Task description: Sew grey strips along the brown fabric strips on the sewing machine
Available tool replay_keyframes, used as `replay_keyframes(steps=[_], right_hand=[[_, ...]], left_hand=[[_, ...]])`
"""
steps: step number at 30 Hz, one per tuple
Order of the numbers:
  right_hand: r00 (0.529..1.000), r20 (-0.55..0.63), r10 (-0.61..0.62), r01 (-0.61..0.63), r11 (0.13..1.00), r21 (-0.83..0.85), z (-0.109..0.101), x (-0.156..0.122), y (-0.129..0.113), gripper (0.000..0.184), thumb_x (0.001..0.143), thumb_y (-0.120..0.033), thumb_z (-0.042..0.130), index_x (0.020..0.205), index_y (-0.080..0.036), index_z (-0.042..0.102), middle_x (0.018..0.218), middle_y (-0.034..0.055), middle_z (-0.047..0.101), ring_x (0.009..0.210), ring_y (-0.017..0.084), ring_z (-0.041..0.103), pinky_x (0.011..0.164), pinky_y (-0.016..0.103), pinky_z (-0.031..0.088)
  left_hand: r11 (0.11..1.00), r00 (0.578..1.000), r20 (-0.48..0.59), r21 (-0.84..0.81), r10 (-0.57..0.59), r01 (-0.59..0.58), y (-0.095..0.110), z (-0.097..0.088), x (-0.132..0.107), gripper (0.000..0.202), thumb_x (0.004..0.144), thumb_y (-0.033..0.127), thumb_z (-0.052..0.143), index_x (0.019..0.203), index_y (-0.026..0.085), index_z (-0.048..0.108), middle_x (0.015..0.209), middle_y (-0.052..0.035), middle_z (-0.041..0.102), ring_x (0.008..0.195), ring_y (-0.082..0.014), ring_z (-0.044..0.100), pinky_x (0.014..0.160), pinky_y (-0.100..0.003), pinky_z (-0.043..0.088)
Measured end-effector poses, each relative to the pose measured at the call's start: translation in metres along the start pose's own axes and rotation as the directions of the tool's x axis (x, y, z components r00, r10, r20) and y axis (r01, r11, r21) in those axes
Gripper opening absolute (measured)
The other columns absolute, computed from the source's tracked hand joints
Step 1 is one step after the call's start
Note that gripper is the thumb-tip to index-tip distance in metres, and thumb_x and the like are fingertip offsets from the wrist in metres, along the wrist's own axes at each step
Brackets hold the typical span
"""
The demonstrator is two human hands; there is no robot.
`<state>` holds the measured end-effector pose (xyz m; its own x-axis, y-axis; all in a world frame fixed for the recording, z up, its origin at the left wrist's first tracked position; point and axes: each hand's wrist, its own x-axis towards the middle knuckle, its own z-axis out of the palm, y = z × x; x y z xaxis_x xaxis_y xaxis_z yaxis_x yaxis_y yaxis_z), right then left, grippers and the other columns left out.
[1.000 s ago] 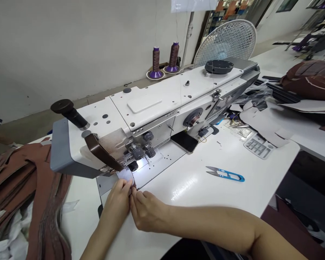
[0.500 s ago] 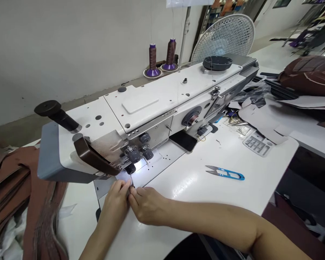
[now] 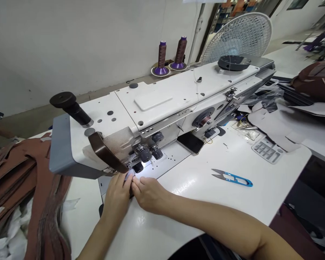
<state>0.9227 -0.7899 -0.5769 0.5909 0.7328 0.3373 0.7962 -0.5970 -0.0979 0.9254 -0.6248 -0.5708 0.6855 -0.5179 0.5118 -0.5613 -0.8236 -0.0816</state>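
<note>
A white industrial sewing machine [image 3: 162,104] lies across the white table [image 3: 195,202]. A brown strap [image 3: 105,153] hangs over its head end. Under the lit needle area, my left hand [image 3: 117,196] and my right hand [image 3: 147,193] meet fingertip to fingertip. Both pinch a small pale piece of material [image 3: 129,176] with a dark edge, right at the presser foot. The needle itself is hidden behind the machine head and my fingers.
Blue thread snips [image 3: 233,177] lie on the table to the right. A phone [image 3: 191,143] leans by the machine. Brown leather pieces [image 3: 24,187] pile at the left. Two thread cones [image 3: 170,54] and a fan [image 3: 237,38] stand behind. Grey cut pieces [image 3: 271,126] lie far right.
Both hands have pushed the small piece slightly further in under the presser foot. The view has shifted a little; the snips and machine stay put.
</note>
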Motion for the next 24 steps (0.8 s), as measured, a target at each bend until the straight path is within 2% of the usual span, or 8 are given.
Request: replay_keyframes(steps=[4, 9, 15, 20, 24], right_hand=[[0.999, -0.019, 0.035, -0.036, 0.999, -0.038, 0.003, 0.001, 0.001, 0.038, 0.091, -0.005, 0.028, 0.113, 0.003, 0.059, 0.113, 0.023, 0.065, 0.074, 0.024, 0.057, 0.057, 0.034, 0.049], [0.999, 0.014, 0.03, -0.029, 0.998, -0.051, 0.007, -0.002, 0.002, 0.041, 0.092, -0.005, 0.028, 0.12, 0.004, 0.056, 0.127, 0.0252, 0.059, 0.078, 0.024, 0.057, 0.058, 0.035, 0.048], [0.996, 0.081, 0.035, -0.031, 0.998, -0.05, 0.004, -0.003, 0.004, 0.038, 0.092, -0.008, 0.032, 0.12, 0.001, 0.056, 0.132, 0.023, 0.057, 0.075, 0.022, 0.055, 0.059, 0.034, 0.047], [0.992, 0.119, 0.047, -0.041, 0.998, -0.05, 0.002, -0.002, 0.004, 0.037, 0.092, -0.008, 0.033, 0.12, -0.001, 0.057, 0.134, 0.0217, 0.056, 0.074, 0.022, 0.055, 0.059, 0.034, 0.047], [0.991, 0.123, 0.058, -0.054, 0.998, -0.037, 0.002, -0.002, 0.004, 0.035, 0.093, -0.008, 0.035, 0.119, -0.002, 0.057, 0.134, 0.0206, 0.056, 0.075, 0.022, 0.055, 0.059, 0.033, 0.047]], left_hand=[[0.999, 0.999, -0.016, 0.034, 0.031, -0.031, -0.003, 0.004, 0.001, 0.03, 0.094, 0.008, 0.037, 0.102, 0.003, 0.065, 0.096, -0.0167, 0.066, 0.092, -0.0266, 0.058, 0.084, -0.037, 0.051], [1.0, 1.0, 0.002, 0.02, 0.014, -0.014, -0.01, 0.013, -0.004, 0.035, 0.094, 0.011, 0.033, 0.103, 0.005, 0.066, 0.1, -0.0176, 0.069, 0.092, -0.0267, 0.062, 0.084, -0.038, 0.052], [0.996, 0.993, 0.075, -0.001, -0.093, 0.094, -0.019, 0.024, -0.009, 0.034, 0.093, 0.011, 0.036, 0.105, 0.009, 0.068, 0.096, -0.0152, 0.072, 0.081, -0.0242, 0.066, 0.077, -0.036, 0.052], [0.995, 0.994, 0.068, 0.054, -0.087, 0.083, -0.027, 0.03, -0.004, 0.034, 0.092, 0.01, 0.037, 0.092, 0.012, 0.071, 0.079, -0.0117, 0.072, 0.061, -0.022, 0.064, 0.06, -0.033, 0.048], [0.994, 0.991, 0.069, 0.017, -0.111, 0.11, -0.029, 0.029, 0.0, 0.034, 0.092, 0.012, 0.038, 0.092, 0.013, 0.072, 0.076, -0.0109, 0.072, 0.059, -0.0225, 0.064, 0.054, -0.032, 0.045]])
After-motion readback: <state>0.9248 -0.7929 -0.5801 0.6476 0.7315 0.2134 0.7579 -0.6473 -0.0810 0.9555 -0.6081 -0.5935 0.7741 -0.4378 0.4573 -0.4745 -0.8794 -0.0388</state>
